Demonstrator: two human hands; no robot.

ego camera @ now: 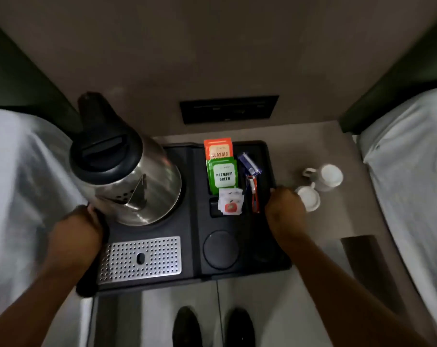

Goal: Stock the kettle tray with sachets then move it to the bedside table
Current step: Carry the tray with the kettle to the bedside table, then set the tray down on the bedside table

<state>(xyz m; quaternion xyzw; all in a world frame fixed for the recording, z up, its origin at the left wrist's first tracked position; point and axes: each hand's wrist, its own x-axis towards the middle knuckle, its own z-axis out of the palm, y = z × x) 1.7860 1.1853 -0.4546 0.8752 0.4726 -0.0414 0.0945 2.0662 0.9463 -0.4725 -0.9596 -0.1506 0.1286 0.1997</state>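
A black kettle tray (197,251) is held over the front edge of a beige bedside table (350,151). My left hand (82,229) grips its left rim and my right hand (285,209) grips its right rim. On the tray stands a steel kettle (137,181) with a black lid. Its sachet slots hold an orange "Classic" sachet (218,149), a green "Premium Green" sachet (223,175), small white sachets (231,201) and blue and red stick packets (252,179). A perforated metal drip grille (142,259) sits at the tray's front left.
Two white cups (320,184) stand on the bedside table just right of the tray, close to my right hand. A dark socket panel (228,108) is in the wall behind. White-sheeted beds (412,171) flank both sides. My black shoes (212,326) are below.
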